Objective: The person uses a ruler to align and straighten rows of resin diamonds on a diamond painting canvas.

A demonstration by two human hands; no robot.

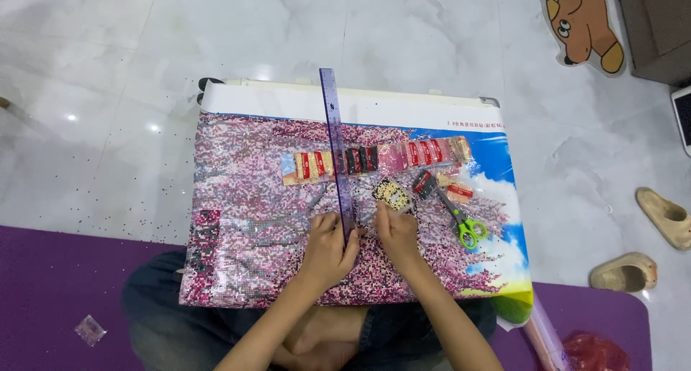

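Left hand (330,245) fingers pressed on purple ruler (337,151), right hand (394,227) pinching small pen, over pink bead canvas (252,205)

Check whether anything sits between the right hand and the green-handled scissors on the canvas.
Nothing visible does. The right hand rests beside the purple ruler, and only bare canvas separates it from the scissors.

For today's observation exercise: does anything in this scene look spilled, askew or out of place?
Yes. Tiny dark beads lie scattered over the white marble floor left of the diamond painting canvas, as if spilled. One small clear bag lies alone on the purple mat, apart from the row of bead packets on the canvas.
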